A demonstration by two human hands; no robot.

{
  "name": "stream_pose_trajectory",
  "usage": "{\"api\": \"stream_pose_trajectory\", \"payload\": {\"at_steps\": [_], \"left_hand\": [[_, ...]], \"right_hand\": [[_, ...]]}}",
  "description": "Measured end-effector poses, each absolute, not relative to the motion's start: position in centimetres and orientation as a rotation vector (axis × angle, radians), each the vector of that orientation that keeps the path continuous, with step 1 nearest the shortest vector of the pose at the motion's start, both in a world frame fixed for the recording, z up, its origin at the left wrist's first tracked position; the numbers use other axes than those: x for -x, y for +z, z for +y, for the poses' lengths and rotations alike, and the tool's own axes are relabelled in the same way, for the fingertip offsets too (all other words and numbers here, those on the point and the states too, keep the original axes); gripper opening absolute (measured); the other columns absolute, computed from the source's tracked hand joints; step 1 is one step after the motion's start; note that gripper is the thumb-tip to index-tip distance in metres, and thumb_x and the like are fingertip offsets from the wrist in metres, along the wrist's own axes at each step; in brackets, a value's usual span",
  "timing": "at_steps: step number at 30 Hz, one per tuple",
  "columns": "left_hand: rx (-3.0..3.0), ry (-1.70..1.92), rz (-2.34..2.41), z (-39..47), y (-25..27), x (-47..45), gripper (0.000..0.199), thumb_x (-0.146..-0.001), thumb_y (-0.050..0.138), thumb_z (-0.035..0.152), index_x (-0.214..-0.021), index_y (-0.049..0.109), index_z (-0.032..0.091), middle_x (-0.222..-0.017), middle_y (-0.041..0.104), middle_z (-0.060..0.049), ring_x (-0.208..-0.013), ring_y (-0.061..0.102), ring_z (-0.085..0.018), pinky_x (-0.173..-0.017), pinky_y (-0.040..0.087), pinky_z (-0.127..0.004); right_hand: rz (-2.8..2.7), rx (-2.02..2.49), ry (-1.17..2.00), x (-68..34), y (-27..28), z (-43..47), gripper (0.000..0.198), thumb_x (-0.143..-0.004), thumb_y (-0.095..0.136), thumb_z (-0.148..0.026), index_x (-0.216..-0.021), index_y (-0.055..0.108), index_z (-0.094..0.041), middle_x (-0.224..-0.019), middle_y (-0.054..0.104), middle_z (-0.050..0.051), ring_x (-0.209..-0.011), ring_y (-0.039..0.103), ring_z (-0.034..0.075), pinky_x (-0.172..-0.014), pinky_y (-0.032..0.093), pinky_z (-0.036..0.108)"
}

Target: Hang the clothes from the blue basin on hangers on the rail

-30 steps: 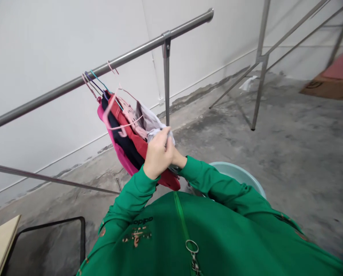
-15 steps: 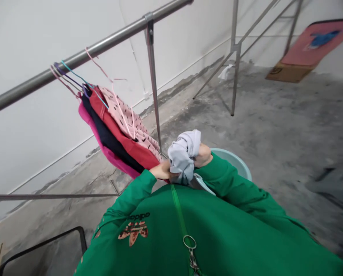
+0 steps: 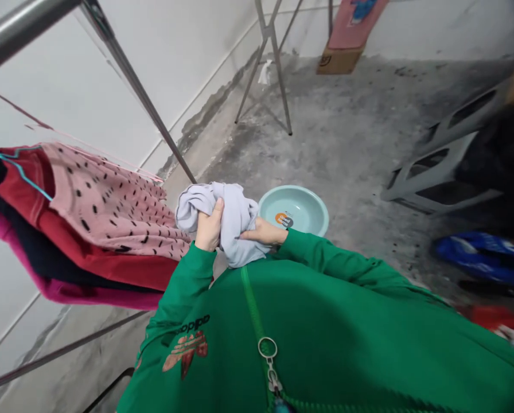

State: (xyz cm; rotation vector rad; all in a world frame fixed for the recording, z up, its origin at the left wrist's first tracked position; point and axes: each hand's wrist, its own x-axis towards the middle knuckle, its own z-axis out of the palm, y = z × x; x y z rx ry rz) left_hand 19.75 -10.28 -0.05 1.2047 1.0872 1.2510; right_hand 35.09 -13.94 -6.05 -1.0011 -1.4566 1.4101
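Observation:
A bunched, light grey-lilac piece of clothing point(image 3: 235, 221) is gathered in front of my chest; its folds hide what kind of garment it is. My left hand point(image 3: 209, 225) grips it from the left, thumb on top and fingers sunk in the cloth. On the other side my right hand point(image 3: 263, 231) holds its lower right part, thumb over a fold and the other fingers mostly hidden. Just beyond my right hand a pale blue basin point(image 3: 312, 209) stands on the floor, with a round sticker inside.
At left a metal rack point(image 3: 140, 92) carries hanging clothes, with a pink spotted top point(image 3: 111, 201) nearest my left hand. Another metal stand point(image 3: 278, 74) is farther back. To the right are a grey plastic stool point(image 3: 433, 172) and a blue item point(image 3: 483, 258) on the floor.
The view has swung to the right, bringing the basin, stool and blue item more into sight. The cloth has been turned and loosened from a tight twist into a wider bundle, still in both hands.

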Motion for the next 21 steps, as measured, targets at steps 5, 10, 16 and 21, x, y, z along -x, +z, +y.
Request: {"api": "stream_pose_trajectory", "payload": {"at_steps": [5,10,16,21], "left_hand": [[-1.301,0.909,0.954,-10.5,-2.1,-19.4,0.052,-0.074,0.069,0.054,-0.111,0.060,0.018,-0.110,0.068,-0.009,-0.098,0.065,-0.018,-0.083,0.053,-0.028],[-1.290,0.640,1.006,-12.7,-4.0,-17.7,0.039,-0.073,0.070,0.048,-0.093,0.064,0.015,-0.080,0.069,-0.004,-0.072,0.064,-0.012,-0.070,0.051,-0.025],[-1.170,0.552,1.137,-16.0,-7.2,-17.0,0.039,-0.070,0.070,0.047,-0.089,0.062,0.014,-0.075,0.067,-0.002,-0.067,0.062,-0.011,-0.068,0.049,-0.025],[-1.189,0.517,1.206,-17.1,-8.7,-17.2,0.034,-0.074,0.066,0.044,-0.090,0.062,0.014,-0.074,0.066,-0.001,-0.067,0.061,-0.011,-0.070,0.049,-0.026]], "right_hand": [[-0.969,1.086,1.181,-41.7,-1.9,-13.1,0.051,-0.057,0.081,-0.043,-0.094,0.069,-0.010,-0.092,0.072,0.007,-0.087,0.066,0.022,-0.088,0.053,0.041],[-0.907,0.992,0.720,-49.7,3.4,-12.2,0.051,-0.054,0.084,-0.034,-0.095,0.068,-0.008,-0.098,0.071,0.008,-0.092,0.066,0.018,-0.092,0.048,0.036],[-0.897,1.066,0.548,-53.1,-0.1,-11.8,0.048,-0.060,0.079,-0.035,-0.096,0.068,-0.006,-0.105,0.070,0.013,-0.097,0.066,0.019,-0.096,0.046,0.036],[-0.867,1.639,0.908,-53.4,-8.1,-12.8,0.045,-0.072,0.065,-0.023,-0.113,0.062,-0.008,-0.120,0.064,0.015,-0.105,0.063,0.018,-0.091,0.048,0.031]]}}
